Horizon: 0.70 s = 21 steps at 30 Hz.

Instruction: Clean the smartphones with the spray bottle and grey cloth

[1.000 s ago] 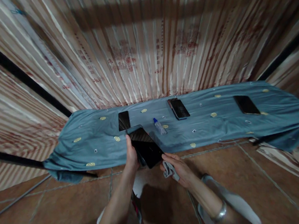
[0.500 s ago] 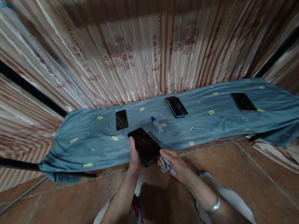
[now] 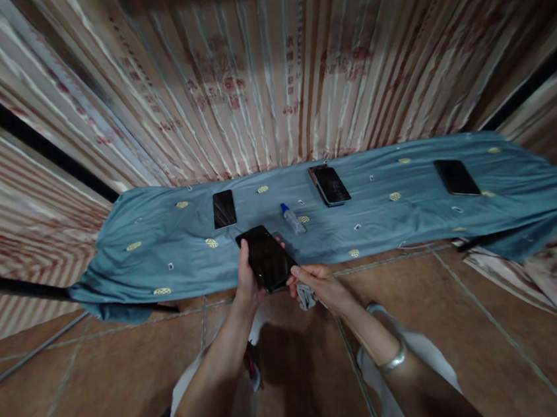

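Note:
A black phone (image 3: 266, 258), screen up, lies tilted in my left hand (image 3: 249, 274), whose thumb presses its left edge and whose fingertips show past its far right side. My right hand (image 3: 320, 286) is closed on a crumpled grey cloth (image 3: 307, 296) and sits at the phone's lower right corner. Just beyond the phone, a small clear bottle with a blue cap (image 3: 291, 218) lies on the blue cloth cover (image 3: 189, 264). The fingers under the phone are mostly hidden.
On the cover lie a dark phone (image 3: 223, 209) to the left, a stack of phones (image 3: 330, 185) behind the bottle, and another phone (image 3: 456, 177) to the right. A striped curtain (image 3: 256, 91) hangs behind. Black poles (image 3: 25, 125) stand at the sides; the tiled floor (image 3: 103, 386) is below.
The view has tipped down slightly, so the cover sits higher in it. My left fingertips now show at the phone's far right side. The grey cloth is bunched more tightly in my right hand.

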Available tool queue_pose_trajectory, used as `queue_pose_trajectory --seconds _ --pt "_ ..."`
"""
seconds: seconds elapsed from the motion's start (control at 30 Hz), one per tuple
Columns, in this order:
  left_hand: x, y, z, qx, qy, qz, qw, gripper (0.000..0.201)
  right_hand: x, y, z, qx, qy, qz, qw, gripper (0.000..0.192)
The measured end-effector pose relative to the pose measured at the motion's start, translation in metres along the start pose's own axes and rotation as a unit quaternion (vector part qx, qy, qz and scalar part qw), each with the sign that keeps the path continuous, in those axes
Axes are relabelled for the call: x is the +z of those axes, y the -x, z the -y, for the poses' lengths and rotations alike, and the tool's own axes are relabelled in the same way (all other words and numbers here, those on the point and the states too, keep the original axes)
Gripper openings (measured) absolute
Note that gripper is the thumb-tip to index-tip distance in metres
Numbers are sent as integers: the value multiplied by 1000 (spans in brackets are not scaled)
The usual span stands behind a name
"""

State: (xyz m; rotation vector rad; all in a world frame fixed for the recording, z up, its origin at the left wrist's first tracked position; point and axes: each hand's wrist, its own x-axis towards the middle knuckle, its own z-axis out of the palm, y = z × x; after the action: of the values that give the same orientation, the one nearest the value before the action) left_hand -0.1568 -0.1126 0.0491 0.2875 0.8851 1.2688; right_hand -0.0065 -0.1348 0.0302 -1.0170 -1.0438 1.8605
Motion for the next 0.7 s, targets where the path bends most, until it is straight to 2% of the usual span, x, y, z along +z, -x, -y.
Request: queue_pose_trajectory --seconds 0.13,0.23,0.33,0.47,0.57,0.63,0.7 --pt "0 -1 -1 -9 13 -2 1000 63 -5 -2 -4 -32 83 -16 996 51" --pt "-1 -2 0 -5 17 -10 1000 60 -9 -1 -5 -67 178 -24 982 50" --pt "-2 -3 1 -1 10 -12 1000 57 -11 3 -3 -109 280 -33 953 49" --pt "-1 -2 0 2 5 -26 1000 55 -9 9 0 -156 409 -41 898 45" --pt "-1 -1 -2 3 10 -37 999 59 -6 12 3 -173 458 -60 870 44" --pt "-1 -1 -4 13 24 -42 999 58 -7 12 6 -163 451 -55 876 46" --pt "-2 -1 -6 11 46 -31 998 59 -9 11 10 -140 419 -46 896 51"
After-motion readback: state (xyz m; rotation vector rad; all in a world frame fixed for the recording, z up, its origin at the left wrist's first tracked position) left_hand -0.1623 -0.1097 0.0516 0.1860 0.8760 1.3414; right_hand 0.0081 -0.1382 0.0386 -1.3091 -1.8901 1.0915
